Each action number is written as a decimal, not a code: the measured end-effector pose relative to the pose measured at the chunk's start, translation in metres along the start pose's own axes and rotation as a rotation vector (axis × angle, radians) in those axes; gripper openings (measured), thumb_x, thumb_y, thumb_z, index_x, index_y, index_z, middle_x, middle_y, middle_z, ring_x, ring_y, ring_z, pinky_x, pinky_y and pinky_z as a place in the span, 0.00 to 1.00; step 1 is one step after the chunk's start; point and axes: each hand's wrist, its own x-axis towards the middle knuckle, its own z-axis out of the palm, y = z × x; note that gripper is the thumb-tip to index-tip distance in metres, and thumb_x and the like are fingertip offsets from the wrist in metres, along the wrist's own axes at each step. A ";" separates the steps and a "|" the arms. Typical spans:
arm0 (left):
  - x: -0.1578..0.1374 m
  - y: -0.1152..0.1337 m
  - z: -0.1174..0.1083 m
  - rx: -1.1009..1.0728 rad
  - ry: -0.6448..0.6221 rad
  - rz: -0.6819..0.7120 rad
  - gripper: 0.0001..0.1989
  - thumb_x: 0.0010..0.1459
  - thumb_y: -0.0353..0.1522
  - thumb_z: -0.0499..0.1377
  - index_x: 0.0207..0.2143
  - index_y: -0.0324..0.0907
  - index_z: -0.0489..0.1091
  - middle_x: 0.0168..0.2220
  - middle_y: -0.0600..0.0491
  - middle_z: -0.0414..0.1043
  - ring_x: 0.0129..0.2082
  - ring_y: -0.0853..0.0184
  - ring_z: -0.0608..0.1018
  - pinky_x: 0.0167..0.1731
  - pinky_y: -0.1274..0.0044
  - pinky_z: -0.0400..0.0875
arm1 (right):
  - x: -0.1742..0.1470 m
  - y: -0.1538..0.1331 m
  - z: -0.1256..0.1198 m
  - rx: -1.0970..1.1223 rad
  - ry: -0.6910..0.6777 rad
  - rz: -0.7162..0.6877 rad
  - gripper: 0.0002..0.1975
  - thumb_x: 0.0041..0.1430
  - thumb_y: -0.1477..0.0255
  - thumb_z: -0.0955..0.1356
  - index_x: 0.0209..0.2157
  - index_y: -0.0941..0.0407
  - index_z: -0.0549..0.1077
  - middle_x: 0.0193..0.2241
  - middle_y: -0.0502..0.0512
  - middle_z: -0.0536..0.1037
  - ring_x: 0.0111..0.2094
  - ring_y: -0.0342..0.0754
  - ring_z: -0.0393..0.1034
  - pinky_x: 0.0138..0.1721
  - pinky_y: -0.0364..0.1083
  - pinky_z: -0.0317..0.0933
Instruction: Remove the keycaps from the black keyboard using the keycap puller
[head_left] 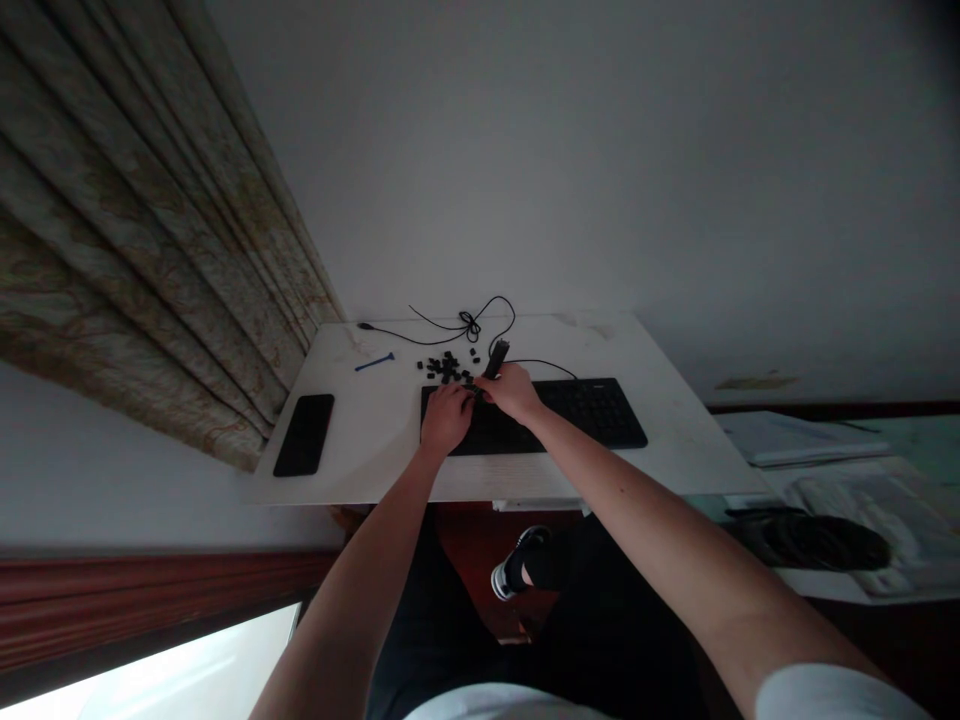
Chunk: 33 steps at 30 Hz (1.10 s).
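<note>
A black keyboard with keys lies across the white table. My left hand rests on its left end, fingers stretched toward the far edge. Close beside it, my right hand is closed around a slim black brush, tilted with its frayed-looking end up and away from me. The brush's lower end comes down near my left fingertips; whether it touches the keys I cannot tell. Several loose black keycaps lie scattered just beyond my left hand.
A blue stick-like tool and a black phone lie on the table's left part. The keyboard's cable loops behind, tied in a bundle. A curtain hangs at the left. Papers and a black bundle lie at the right.
</note>
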 end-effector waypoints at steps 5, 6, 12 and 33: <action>0.000 0.001 0.000 -0.001 0.012 -0.020 0.10 0.67 0.29 0.53 0.44 0.41 0.74 0.44 0.47 0.77 0.48 0.59 0.75 0.50 0.66 0.69 | 0.004 -0.009 0.003 0.001 -0.017 0.064 0.04 0.57 0.73 0.72 0.31 0.59 0.80 0.27 0.59 0.81 0.31 0.50 0.79 0.36 0.45 0.69; 0.000 0.001 0.000 0.002 0.012 -0.021 0.10 0.67 0.29 0.53 0.45 0.41 0.74 0.44 0.46 0.77 0.48 0.59 0.75 0.50 0.66 0.69 | 0.004 -0.011 0.003 -0.023 -0.026 0.057 0.04 0.56 0.74 0.71 0.30 0.59 0.79 0.27 0.59 0.81 0.32 0.51 0.79 0.36 0.45 0.69; -0.001 0.003 -0.001 0.056 -0.024 0.000 0.08 0.66 0.30 0.55 0.42 0.40 0.74 0.44 0.46 0.75 0.48 0.58 0.75 0.50 0.66 0.68 | -0.004 -0.008 0.000 -0.032 -0.068 -0.061 0.03 0.56 0.75 0.71 0.31 0.59 0.79 0.27 0.56 0.81 0.32 0.49 0.77 0.34 0.43 0.64; 0.003 0.007 0.000 0.129 -0.072 -0.025 0.16 0.70 0.34 0.51 0.55 0.43 0.69 0.50 0.44 0.75 0.52 0.54 0.72 0.50 0.63 0.66 | -0.011 -0.002 0.002 -0.025 -0.045 -0.204 0.06 0.60 0.75 0.69 0.32 0.58 0.80 0.28 0.55 0.81 0.31 0.48 0.77 0.35 0.42 0.64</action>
